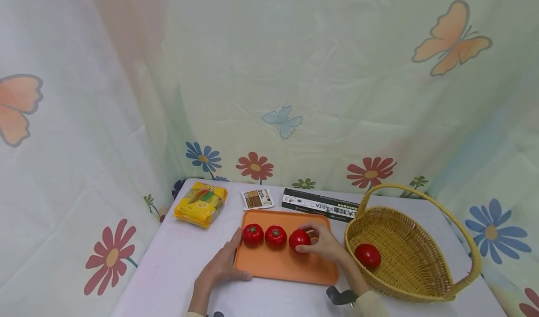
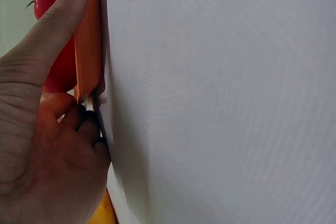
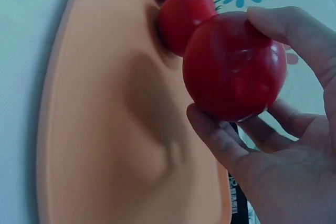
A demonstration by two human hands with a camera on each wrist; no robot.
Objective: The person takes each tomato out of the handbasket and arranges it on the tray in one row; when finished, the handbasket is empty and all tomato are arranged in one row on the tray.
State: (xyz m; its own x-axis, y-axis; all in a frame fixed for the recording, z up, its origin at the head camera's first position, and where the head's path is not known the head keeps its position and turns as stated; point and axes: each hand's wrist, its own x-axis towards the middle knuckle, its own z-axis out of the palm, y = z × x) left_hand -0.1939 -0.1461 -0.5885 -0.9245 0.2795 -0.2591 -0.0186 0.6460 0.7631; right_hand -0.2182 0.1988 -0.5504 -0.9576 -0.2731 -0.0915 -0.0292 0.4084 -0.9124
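Note:
My right hand (image 1: 323,243) holds a red tomato (image 3: 234,66) between thumb and fingertips, over the right half of an orange tray (image 1: 278,266). Its smooth underside faces the right wrist camera, and a shadow falls on the tray beside it. Two more tomatoes with green stems, a left one (image 1: 252,235) and a middle one (image 1: 275,237), sit side by side on the tray. At the tray's front left corner, my left hand (image 1: 225,262) grips the edge, thumb (image 2: 55,22) along the front rim and fingers by the left side.
To the right stands a yellow wicker basket (image 1: 406,256) with a tall handle and a red rounded item (image 1: 368,255) inside. Behind the tray lie a small brown-and-white packet (image 1: 258,199) and a long black pasta box (image 1: 317,204). A yellow bag (image 1: 202,204) lies back left.

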